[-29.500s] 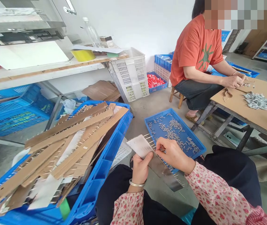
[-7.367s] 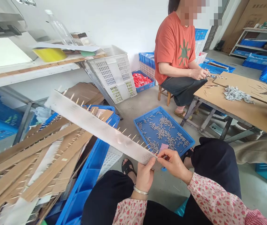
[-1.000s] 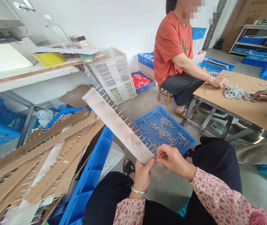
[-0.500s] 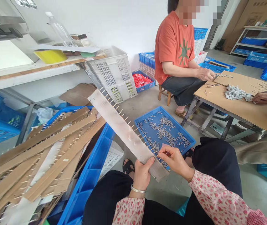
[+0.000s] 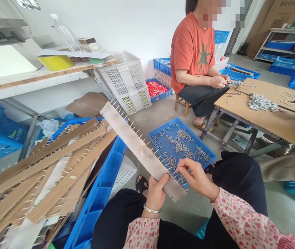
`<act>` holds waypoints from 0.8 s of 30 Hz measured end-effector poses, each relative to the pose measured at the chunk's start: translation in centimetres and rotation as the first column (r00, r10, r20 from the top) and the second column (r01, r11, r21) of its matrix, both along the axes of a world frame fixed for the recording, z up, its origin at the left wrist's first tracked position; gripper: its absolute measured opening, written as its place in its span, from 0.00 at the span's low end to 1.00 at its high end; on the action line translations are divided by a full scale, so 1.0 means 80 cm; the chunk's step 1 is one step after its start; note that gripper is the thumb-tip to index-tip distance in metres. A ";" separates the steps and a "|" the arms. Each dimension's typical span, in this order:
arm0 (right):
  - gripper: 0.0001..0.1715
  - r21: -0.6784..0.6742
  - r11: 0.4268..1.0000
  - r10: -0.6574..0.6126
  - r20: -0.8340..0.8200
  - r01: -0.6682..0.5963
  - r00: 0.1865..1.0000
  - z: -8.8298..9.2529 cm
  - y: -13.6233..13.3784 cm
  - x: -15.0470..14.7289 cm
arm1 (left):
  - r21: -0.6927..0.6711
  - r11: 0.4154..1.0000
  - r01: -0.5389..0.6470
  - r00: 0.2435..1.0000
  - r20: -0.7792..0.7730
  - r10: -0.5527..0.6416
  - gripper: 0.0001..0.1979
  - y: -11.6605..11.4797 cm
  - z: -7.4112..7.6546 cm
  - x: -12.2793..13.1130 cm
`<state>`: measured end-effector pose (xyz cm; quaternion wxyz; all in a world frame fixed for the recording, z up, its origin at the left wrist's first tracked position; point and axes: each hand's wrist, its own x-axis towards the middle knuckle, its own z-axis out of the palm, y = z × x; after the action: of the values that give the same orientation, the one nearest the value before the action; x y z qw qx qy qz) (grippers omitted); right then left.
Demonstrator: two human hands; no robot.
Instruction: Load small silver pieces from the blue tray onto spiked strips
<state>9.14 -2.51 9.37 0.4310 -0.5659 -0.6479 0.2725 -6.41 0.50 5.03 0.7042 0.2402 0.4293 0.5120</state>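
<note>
My left hand (image 5: 155, 193) is closed round the lower end of a long whitish cardboard strip (image 5: 139, 147), thumb on top. Thin pointed wooden sticks poke out in a row along the strip's right edge. The strip slants up and to the left. My right hand (image 5: 197, 178) is at the lower part of that row, thumb and forefinger pinched at the tip of one stick (image 5: 175, 171). Anything small between those fingertips is hidden. Beyond the strip, a blue tray (image 5: 155, 133) on the floor holds many small grey slender pieces (image 5: 180, 147).
At left, a blue crate (image 5: 90, 207) is heaped with cardboard strips (image 5: 66, 180) bearing sticks. A co-worker in an orange shirt (image 5: 192, 45) sits by a low cardboard-topped table (image 5: 269, 124) with silvery pieces (image 5: 261, 103). A white crate (image 5: 121, 77) stands beside the workbench (image 5: 46, 77).
My right hand has moved slightly to the right, away from the strip's edge. The strip's far end has shifted a little right and down. The co-worker's hands have drawn back from the table.
</note>
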 end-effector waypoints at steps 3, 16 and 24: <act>0.09 0.026 0.999 0.022 0.046 -0.024 0.999 0.003 -0.001 -0.002 | 0.010 1.000 0.023 0.999 0.022 -0.023 0.15 -0.001 0.000 -0.001; 0.09 0.029 0.996 0.079 0.173 -0.086 0.982 0.013 0.001 -0.002 | -0.003 0.999 0.047 0.998 0.034 -0.047 0.15 -0.001 -0.001 -0.002; 0.11 -0.023 0.997 0.078 0.183 -0.075 0.980 0.009 0.003 -0.002 | 0.022 1.000 0.018 0.999 -0.027 -0.017 0.15 -0.003 0.000 -0.001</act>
<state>9.00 -2.29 10.09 0.3542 -0.5668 -0.7038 0.2408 -6.45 0.27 5.01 0.7002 0.2586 0.4310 0.5071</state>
